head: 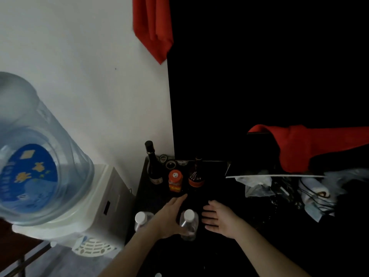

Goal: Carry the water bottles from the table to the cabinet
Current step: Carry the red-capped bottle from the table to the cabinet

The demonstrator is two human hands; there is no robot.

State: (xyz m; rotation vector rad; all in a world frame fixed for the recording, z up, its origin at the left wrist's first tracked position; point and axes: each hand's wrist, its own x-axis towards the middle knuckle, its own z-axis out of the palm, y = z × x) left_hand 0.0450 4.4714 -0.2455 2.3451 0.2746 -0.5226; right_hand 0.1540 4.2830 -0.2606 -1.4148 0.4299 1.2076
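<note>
Bottle (188, 223) with white cap is seen upright on the dark desk (229, 246), flanked by left hand (169, 214) and right hand (218, 217), both spread open. Thin, slippery plastic is judged; mid-body grip advised.

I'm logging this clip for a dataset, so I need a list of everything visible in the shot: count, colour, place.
water bottles: 2, clear with white caps, near edge of the dark surface; one between the hands, one left of the left wrist
dark glass bottles: 2, back of the surface, one by the wall, one further right
jar: 1, orange lid, between the dark bottles
tape rolls: about 2, dark, behind the jar
water dispenser: 1, white, left, carrying a clear blue-labelled jug
red cloth: 2 pieces, top centre and right
clutter of plastic bags and cables: right, count unclear
left hand: open, beside the middle bottle
right hand: open, right of it
</note>
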